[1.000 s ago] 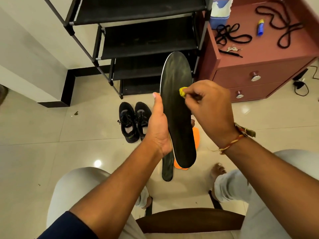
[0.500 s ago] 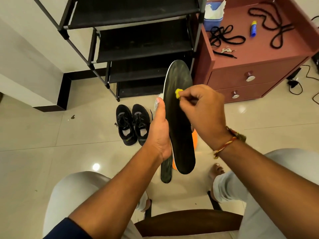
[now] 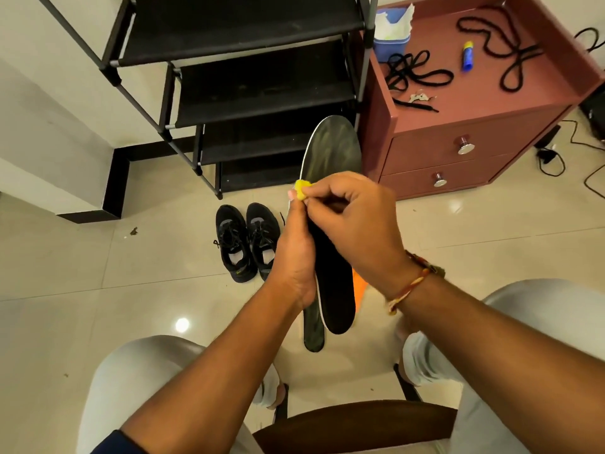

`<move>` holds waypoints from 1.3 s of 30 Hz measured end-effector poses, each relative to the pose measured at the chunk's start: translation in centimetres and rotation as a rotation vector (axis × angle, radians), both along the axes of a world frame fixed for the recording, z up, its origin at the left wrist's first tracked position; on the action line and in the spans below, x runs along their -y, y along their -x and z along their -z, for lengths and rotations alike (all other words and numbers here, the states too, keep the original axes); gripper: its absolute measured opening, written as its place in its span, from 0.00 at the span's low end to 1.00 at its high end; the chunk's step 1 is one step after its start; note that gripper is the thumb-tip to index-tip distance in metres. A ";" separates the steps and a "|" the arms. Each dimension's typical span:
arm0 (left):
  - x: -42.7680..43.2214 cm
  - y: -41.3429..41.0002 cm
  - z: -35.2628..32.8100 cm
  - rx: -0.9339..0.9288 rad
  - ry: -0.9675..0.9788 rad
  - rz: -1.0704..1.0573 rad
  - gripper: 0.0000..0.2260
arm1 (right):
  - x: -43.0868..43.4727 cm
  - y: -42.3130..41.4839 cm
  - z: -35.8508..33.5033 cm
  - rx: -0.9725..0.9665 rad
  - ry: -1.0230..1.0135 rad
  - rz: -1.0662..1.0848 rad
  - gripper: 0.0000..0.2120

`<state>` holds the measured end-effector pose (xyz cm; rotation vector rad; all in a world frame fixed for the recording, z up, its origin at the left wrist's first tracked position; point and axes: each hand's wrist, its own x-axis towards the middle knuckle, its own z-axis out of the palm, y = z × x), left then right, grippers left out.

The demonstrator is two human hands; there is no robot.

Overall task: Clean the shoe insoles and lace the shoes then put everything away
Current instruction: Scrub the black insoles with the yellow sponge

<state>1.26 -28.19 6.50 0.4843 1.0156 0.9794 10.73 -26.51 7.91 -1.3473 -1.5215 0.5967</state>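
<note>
From the head camera, your left hand (image 3: 293, 257) wraps the near half of the black insole (image 3: 330, 224), a full grip around its edge, thumb up along the side. Your right hand (image 3: 347, 221) makes a narrow grip, pinching a small yellow cloth (image 3: 301, 194) against the insole's left edge, just above your left thumb.

The insole's long axis runs away from you, rounded toe end up beyond both grips and heel end hanging below your left palm. A second insole (image 3: 313, 329) lies on the floor under that palm (an orange thing (image 3: 358, 286) shows beside it).

By my reading you're early: wiping is under way, the black shoes (image 3: 247, 242) wait left of your grip, and loose laces (image 3: 415, 72) rest on the red tabletop (image 3: 474, 103) beyond it. Lacing and storing remain.
</note>
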 end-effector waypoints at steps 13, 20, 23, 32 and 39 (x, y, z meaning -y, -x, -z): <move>-0.1 0.0 0.2 -0.040 0.045 0.106 0.27 | -2.9 -4.2 2.2 -0.357 0.300 0.124 0.07; -1.0 0.9 1.1 0.026 0.007 0.050 0.23 | -2.6 -3.9 2.5 -0.389 0.292 0.070 0.07; -1.5 1.5 0.6 0.078 -0.011 0.047 0.28 | -2.2 -3.1 2.2 -0.273 0.282 0.019 0.07; -2.2 2.6 1.0 0.151 0.043 0.026 0.33 | -1.5 -2.1 2.0 0.038 0.123 -0.027 0.07; -2.2 2.8 1.2 0.221 0.002 0.028 0.26 | -1.1 -2.0 2.3 0.139 -0.044 0.029 0.08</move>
